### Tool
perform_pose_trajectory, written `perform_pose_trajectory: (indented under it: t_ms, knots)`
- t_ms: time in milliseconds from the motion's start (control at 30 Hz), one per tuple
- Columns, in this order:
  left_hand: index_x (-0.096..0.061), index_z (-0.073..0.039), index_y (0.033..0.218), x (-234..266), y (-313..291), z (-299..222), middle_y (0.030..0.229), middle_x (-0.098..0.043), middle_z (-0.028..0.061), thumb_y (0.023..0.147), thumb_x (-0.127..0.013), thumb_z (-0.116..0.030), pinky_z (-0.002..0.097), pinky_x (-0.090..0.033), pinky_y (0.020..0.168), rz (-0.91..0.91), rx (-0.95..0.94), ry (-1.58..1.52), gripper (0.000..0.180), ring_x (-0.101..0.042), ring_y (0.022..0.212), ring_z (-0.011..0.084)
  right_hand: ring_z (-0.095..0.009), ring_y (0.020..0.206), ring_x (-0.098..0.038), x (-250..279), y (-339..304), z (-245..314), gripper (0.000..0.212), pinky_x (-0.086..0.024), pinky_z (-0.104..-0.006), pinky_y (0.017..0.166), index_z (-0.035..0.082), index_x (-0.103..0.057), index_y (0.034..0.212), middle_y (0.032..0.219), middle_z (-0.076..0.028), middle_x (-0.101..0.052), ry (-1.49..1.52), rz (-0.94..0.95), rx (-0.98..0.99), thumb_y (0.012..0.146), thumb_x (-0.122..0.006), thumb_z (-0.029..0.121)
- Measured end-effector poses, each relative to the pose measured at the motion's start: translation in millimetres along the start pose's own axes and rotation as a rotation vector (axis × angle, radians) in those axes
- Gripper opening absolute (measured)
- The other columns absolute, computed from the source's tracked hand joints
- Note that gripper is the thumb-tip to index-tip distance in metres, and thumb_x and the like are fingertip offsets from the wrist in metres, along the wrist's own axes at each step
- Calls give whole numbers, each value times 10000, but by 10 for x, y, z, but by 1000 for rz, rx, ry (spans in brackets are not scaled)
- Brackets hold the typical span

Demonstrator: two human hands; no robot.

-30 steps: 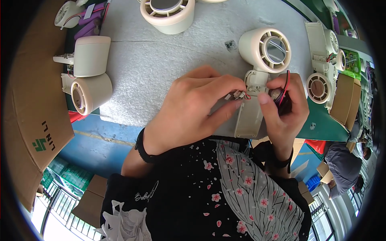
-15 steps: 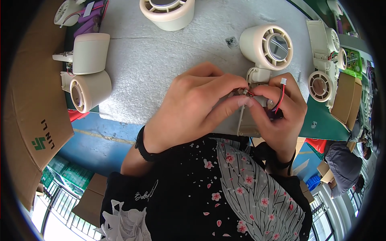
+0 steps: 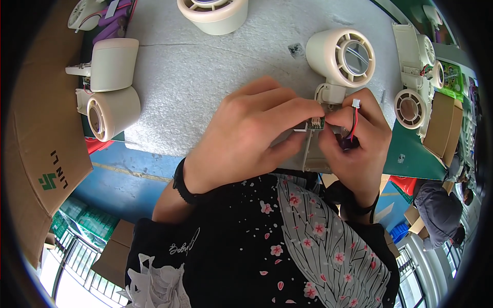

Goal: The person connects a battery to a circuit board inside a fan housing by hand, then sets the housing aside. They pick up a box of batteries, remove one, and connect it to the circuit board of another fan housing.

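Pinching a small circuit board [image 3: 314, 123] with my left hand [image 3: 251, 136], fingers clamped, at the neck of the cream fan housing [image 3: 339, 56] on the bench [image 3: 205, 77]. Right hand [image 3: 359, 138] grips red-black wires [image 3: 353, 122]; white connector [image 3: 355, 103] looks unplugged. Both wrists bent inward, thumbs meeting.

A brown cardboard box [image 3: 38, 149] stands at the left edge, its flap bearing a green logo and dark lettering. Further brown cartons [image 3: 442, 126] stand at the right edge, beside a green printed package [image 3: 452, 79]. Another carton [image 3: 110, 259] sits lower left.
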State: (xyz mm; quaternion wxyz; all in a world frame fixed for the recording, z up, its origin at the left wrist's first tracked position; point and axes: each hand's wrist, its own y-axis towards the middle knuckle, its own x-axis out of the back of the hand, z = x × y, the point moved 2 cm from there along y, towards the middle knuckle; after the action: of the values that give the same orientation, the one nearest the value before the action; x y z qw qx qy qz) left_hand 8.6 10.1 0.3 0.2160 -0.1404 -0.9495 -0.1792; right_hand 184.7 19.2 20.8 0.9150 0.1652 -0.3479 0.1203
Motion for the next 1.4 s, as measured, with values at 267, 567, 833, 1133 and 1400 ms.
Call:
perform_pose_trajectory:
  t_ms: [267, 567, 833, 1133, 1400]
  knots:
    - [-742, -109, 927, 8, -25, 31, 1000, -654, 102, 605, -711, 69, 305, -514, 655, -78, -68, 12, 370, -627, 779, 218, -208, 603, -554, -12, -3, 12, 161, -440, -318, 501, 51, -617, 691, 731, -47, -516, -114, 28, 27, 583, -731, 11]
    - [-713, -79, 946, -39, -9, -135, 1011, -627, 116, 655, -693, 112, 293, -514, 686, -63, 41, -85, 349, -630, 802, 219, -199, 609, -546, -8, -15, 0, 143, -436, -324, 494, 55, -624, 710, 734, -35, -504, -166, 54, 96, 600, -715, 43]
    - [-603, -55, 1095, -142, 31, -139, 1002, -622, 108, 695, -683, 152, 278, -528, 735, -98, 36, -180, 458, -660, 845, 216, -201, 619, -555, 25, 8, -43, 140, -443, -333, 501, 51, -626, 723, 738, -36, -501, -99, 84, 129, 610, -707, 28]
    - [-511, -60, 1251, -212, 18, -154, 995, -666, 75, 724, -672, 138, 258, -538, 777, -135, 25, -104, 586, -671, 880, 163, -192, 632, -584, 85, -80, -90, 175, -453, -285, 524, 26, -656, 774, 847, -72, -584, 39, 49, 85, 633, -740, -33]
    - [-455, -84, 1325, -249, 20, -141, 964, -678, 60, 720, -647, 146, 263, -539, 773, -159, 76, -133, 675, -662, 864, 161, -152, 616, -579, 77, -7, -32, 264, -458, -267, 532, 25, -704, 867, 965, -86, -612, 13, -71, 181, 624, -757, -65]
